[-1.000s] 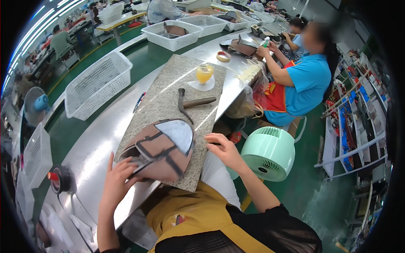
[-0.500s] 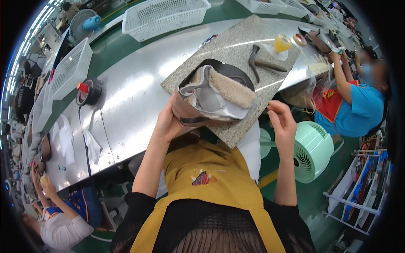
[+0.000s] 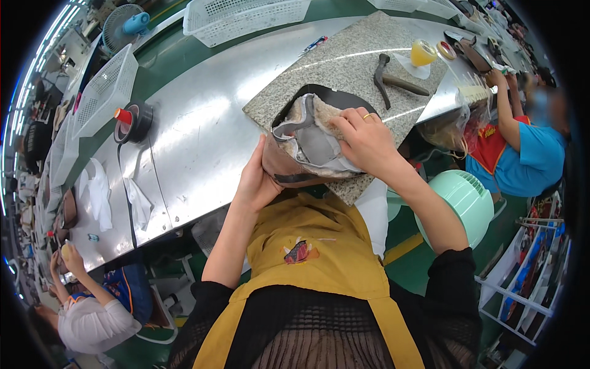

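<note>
A brown leather shoe upper [image 3: 289, 167] with pale fleece and grey lining rests over the near part of the stone slab [image 3: 276, 92], its lining side facing up. Around its left side my left hand [image 3: 257, 178] is closed, the thumb along the outer edge and the other fingers partly hidden beneath. My right hand [image 3: 369, 141], with a ring on one finger, reaches over the right side, its bent fingers gripping the fleece lining [image 3: 327, 114]. Farther off on the slab, beyond my right hand, lies a hammer [image 3: 402, 85].
Beside the hammer stands a yellow pot [image 3: 422, 54] near a tape roll [image 3: 447, 50]. A black roll with a red top [image 3: 132, 122] is on the metal table [image 3: 196, 98]. White baskets [image 3: 246, 21] line the far side. Co-workers sit left and right; a green fan [image 3: 458, 206] stands right.
My right hand has moved left from the air beside the slab onto the fleece lining and gripped it. My left hand keeps its hold. The whole view has shifted slightly.
</note>
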The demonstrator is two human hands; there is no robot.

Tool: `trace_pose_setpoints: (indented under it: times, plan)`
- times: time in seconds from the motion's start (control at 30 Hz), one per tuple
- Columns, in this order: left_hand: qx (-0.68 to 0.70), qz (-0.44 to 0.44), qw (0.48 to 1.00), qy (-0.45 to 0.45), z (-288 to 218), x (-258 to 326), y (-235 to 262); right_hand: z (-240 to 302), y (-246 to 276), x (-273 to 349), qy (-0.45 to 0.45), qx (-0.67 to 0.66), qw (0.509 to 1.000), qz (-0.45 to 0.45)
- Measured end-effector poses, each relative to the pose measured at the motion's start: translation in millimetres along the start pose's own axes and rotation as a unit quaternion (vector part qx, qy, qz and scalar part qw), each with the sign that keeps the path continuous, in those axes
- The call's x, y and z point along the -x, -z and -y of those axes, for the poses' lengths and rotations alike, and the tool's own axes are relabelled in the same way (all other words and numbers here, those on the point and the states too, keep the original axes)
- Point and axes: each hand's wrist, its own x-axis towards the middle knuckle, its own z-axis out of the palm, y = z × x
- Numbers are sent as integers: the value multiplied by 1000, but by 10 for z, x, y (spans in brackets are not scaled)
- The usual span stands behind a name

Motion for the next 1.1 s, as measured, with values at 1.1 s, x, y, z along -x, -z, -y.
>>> trace_pose_setpoints:
  times: [1.1]
  plan:
    - [-936,110,319,-94,5,-679,-1159,-515,70,606,-106,86,990,-24]
